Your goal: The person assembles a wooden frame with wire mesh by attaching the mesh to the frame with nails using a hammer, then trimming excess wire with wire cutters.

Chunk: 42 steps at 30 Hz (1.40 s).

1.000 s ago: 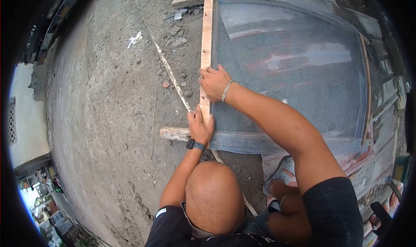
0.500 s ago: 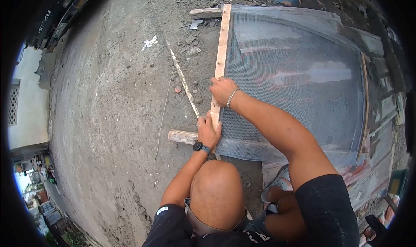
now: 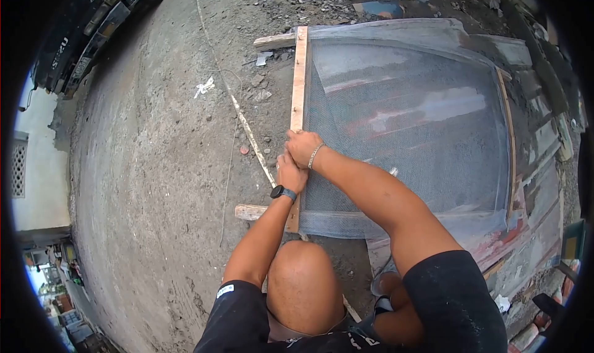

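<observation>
A pale wooden strip [image 3: 299,93] with several nails standing out of it runs along the left edge of a mesh screen [image 3: 346,121]. My right hand [image 3: 303,146], with a bracelet at the wrist, grips the strip below its middle, fingers curled over it. Just below, touching it, my left hand [image 3: 291,172] is closed around the same strip; a dark watch sits on its wrist. What lies under the fingers is hidden. The bottom end of the strip shows beneath the left hand, beside a short piece of wood [image 3: 250,212].
A thin pole [image 3: 249,130] and a loose wire lie on the dirt ground [image 3: 161,186] to the left. A second wooden strip [image 3: 506,118] edges the mesh's right side. Boards [image 3: 538,173] lie beyond it. A parked vehicle [image 3: 86,37] stands at upper left.
My left hand has slid up the strip, away from its lower end, and now meets my right hand. The view has shifted slightly, so the frame appears lower and further left.
</observation>
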Each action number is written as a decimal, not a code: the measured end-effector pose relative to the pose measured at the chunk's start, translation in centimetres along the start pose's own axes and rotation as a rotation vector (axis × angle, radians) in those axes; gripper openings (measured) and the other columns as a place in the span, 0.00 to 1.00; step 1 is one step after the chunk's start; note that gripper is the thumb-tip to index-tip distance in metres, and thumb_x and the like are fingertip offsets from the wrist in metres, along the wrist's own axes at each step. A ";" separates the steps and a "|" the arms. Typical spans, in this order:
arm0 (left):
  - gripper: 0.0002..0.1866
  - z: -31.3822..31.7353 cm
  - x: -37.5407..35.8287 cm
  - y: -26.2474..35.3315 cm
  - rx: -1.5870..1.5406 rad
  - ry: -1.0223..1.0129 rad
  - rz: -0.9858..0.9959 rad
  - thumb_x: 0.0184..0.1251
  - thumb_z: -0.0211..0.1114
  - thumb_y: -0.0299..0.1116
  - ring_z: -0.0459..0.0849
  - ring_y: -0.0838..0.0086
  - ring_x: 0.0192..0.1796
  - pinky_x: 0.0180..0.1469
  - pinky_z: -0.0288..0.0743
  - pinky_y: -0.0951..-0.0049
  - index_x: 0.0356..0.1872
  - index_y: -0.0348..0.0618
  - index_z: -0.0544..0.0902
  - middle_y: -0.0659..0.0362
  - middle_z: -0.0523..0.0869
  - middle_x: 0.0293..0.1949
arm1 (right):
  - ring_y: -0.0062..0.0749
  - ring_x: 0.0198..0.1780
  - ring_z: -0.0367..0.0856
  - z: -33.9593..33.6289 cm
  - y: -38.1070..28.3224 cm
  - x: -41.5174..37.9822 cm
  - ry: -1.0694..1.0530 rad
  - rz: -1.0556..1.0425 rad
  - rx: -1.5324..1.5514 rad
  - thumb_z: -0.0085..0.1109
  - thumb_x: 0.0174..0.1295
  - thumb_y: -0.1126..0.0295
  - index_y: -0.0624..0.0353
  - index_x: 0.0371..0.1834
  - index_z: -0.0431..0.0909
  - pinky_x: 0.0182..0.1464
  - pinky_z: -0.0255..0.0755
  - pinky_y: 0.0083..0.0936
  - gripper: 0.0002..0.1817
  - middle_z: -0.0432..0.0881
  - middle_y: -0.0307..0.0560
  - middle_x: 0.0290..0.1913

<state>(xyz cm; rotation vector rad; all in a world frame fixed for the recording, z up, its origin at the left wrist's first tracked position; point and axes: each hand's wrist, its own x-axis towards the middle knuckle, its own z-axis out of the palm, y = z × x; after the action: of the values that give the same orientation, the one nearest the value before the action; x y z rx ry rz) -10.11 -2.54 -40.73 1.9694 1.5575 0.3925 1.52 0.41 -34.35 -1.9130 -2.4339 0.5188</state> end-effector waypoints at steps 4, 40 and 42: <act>0.39 1.2 -0.1 -0.9 -0.017 0.058 -0.003 0.58 0.63 0.45 0.76 0.45 0.51 0.51 0.72 0.54 0.69 0.39 0.60 0.42 0.73 0.51 | 0.40 0.55 0.77 -0.2 0.0 -0.3 -0.021 -0.017 0.008 0.60 0.54 0.65 0.52 0.41 0.84 0.51 0.77 0.35 0.12 0.75 0.43 0.51; 0.31 1.0 0.7 0.1 0.181 0.063 0.100 0.73 0.45 0.52 0.75 0.54 0.62 0.59 0.72 0.63 0.73 0.54 0.57 0.50 0.67 0.68 | 0.50 0.40 0.81 10.9 -5.4 -60.7 0.676 1.712 0.694 0.64 0.50 0.66 0.65 0.41 0.81 0.47 0.75 0.36 0.17 0.81 0.59 0.35; 0.32 0.9 0.7 0.1 0.111 0.024 0.073 0.73 0.44 0.53 0.69 0.55 0.67 0.64 0.68 0.64 0.73 0.50 0.56 0.50 0.62 0.71 | 0.52 0.40 0.80 14.5 -5.2 -63.0 0.793 1.944 0.450 0.62 0.50 0.66 0.64 0.40 0.81 0.48 0.75 0.39 0.16 0.81 0.61 0.34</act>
<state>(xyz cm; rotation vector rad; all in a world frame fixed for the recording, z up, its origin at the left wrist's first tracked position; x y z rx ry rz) -9.36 -2.10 -41.47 2.1180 1.5556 0.3680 9.82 -63.93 -34.14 -2.6397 0.4015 0.0680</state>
